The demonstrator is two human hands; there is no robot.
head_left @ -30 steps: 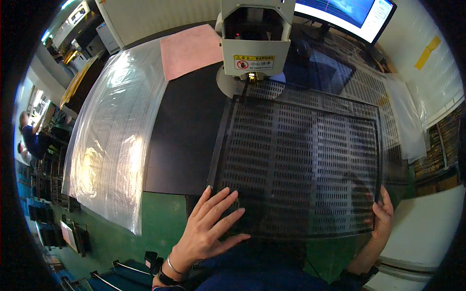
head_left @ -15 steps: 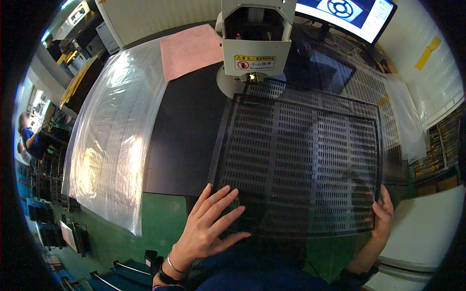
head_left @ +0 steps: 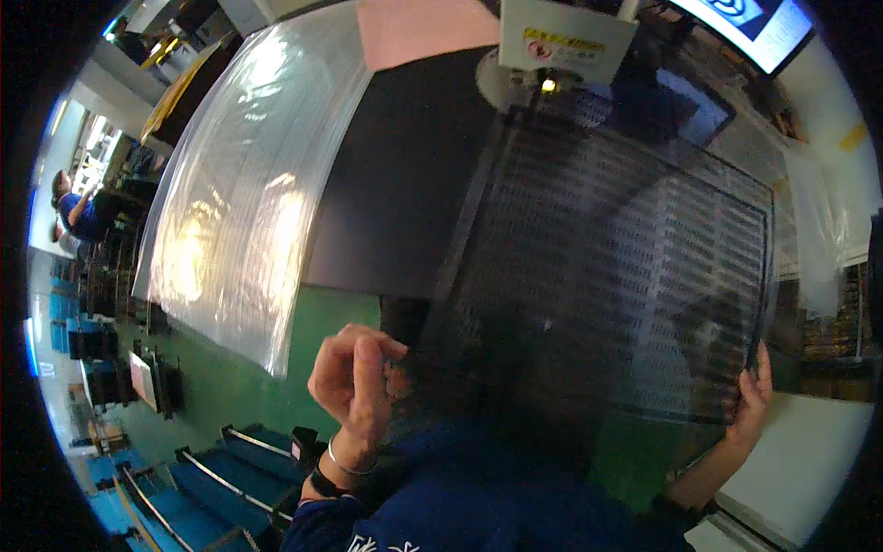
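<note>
A large see-through film sheet (head_left: 635, 276), printed with dark rows of small marks inside a dark border, slants up toward me from the dark table. My left hand (head_left: 354, 382), wearing a bangle and a dark wrist strap, has its fingers curled in at the film's near left corner; they look closed on its edge, though blur softens the contact. At the near right corner my right hand (head_left: 752, 400) grips the edge, some fingers hidden behind the film. Beyond the far edge stands a white machine head (head_left: 566, 41) with a small lit lamp (head_left: 549, 86) beneath.
Clear plastic sheeting (head_left: 248, 175) covers the table's left side, beside a pink sheet (head_left: 423, 32). A monitor (head_left: 754, 28) stands at the far right. Blue racks with metal bars (head_left: 230, 478) are low on the left. A seated person (head_left: 81, 207) is farther off.
My left hand went from lying spread on the film to curled fingers at its corner. The near side of the film appears raised. My view has shifted, and my right hand keeps its hold.
</note>
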